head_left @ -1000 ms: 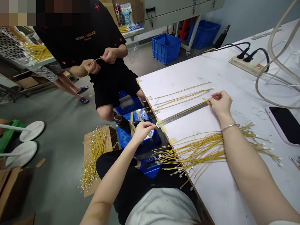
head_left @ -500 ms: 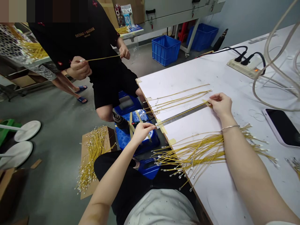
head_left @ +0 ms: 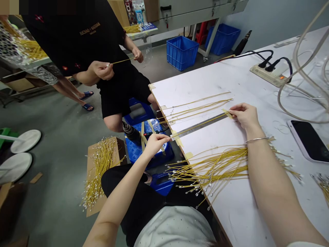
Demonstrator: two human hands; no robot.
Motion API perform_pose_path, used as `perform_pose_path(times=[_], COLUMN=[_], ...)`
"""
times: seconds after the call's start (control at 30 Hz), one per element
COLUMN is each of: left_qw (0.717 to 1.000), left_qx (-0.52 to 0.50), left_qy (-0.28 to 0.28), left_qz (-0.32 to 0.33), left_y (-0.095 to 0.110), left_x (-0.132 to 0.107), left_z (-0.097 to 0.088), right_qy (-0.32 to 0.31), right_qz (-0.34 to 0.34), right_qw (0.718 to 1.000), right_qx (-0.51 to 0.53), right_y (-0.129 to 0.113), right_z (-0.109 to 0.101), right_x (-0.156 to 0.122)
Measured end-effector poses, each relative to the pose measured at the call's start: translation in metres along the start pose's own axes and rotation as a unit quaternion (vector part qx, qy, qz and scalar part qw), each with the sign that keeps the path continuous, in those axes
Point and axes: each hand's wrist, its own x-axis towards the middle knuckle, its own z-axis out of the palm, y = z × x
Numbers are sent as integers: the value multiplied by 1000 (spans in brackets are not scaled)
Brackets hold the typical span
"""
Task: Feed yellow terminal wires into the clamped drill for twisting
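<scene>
Yellow wire (head_left: 200,124) — thin, its near end perhaps a small metal terminal, too small to be sure — lies taut along a steel ruler (head_left: 198,129) on the white table (head_left: 246,79). The left hand (head_left: 154,144) pinches it at the ruler's near end; the right hand (head_left: 244,116) pinches its taped far end. More yellow wires (head_left: 205,171) fan out beneath the right forearm (head_left: 267,181).
</scene>
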Motion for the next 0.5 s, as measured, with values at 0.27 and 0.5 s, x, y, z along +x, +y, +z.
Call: perform_pose_path(times=[0.27,0.5], left_qw=[1000,999], left_qx=[-8,-53], left_qy=[-8,8], left_qz=[23,-3], left_y=[2,3], left_x=[-1,-2], left_z=[1,2], right_qy=[4,4], right_qz=[32,38], right_qw=[999,999], right_qx=[-13,-7], right_y=[-13,-15], right_z=[2,3], right_x=[-9,-10])
